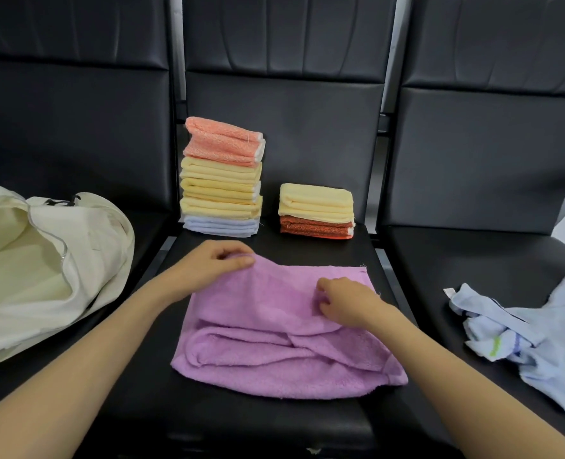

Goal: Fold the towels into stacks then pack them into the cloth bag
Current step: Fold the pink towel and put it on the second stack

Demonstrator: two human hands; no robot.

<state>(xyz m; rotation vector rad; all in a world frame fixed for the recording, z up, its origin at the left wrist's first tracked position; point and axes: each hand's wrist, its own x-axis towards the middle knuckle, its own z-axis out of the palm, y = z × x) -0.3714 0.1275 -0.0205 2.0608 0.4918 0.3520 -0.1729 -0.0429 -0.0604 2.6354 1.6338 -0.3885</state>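
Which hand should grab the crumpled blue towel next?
Probably the right hand: the crumpled light-blue towel lies on the seat to its right, while the left hand pinches the purple towel's far-left corner.

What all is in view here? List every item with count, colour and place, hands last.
tall stack: one; six folded towels, top coral, then four yellow, pale blue at bottom; back left of the middle seat
short stack: one; yellow folded towel on rust-orange; back right of the middle seat
purple towel: one, partly folded; front of the middle seat
light blue towels: unfolded heap, count unclear; right seat
cloth bag: one, cream, zip open; left seat
seats: three, black
left hand: pinching the purple towel's far left corner
right hand: gripping its upper layer
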